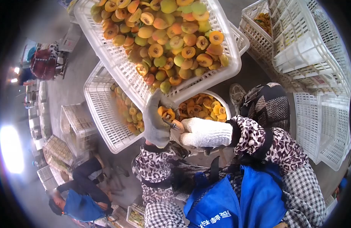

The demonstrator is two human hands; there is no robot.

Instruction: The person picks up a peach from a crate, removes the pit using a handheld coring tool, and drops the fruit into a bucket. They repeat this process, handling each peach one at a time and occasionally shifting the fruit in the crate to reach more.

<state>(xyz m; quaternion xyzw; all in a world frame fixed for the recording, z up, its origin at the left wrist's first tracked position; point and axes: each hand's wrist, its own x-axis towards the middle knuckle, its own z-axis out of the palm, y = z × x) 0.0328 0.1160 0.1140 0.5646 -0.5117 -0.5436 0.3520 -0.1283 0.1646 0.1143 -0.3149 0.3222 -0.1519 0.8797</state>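
Note:
My left hand (155,119), in a grey glove, is closed around a cut apricot (166,113) with its orange inside showing. My right hand (206,132), in a white knitted glove, is wrapped round a small tool with a wooden handle (178,125); its metal end points at the fruit. Just beyond the hands, a white crate (122,78) full of whole and halved apricots stands tilted in view. Below its edge, a round container (225,107) holds opened orange halves.
Another white crate (107,133) with apricots stands at the left, partly under the full one. Stacked white crates (297,53) rise at the right. A person in a blue apron (84,205) sits at the lower left.

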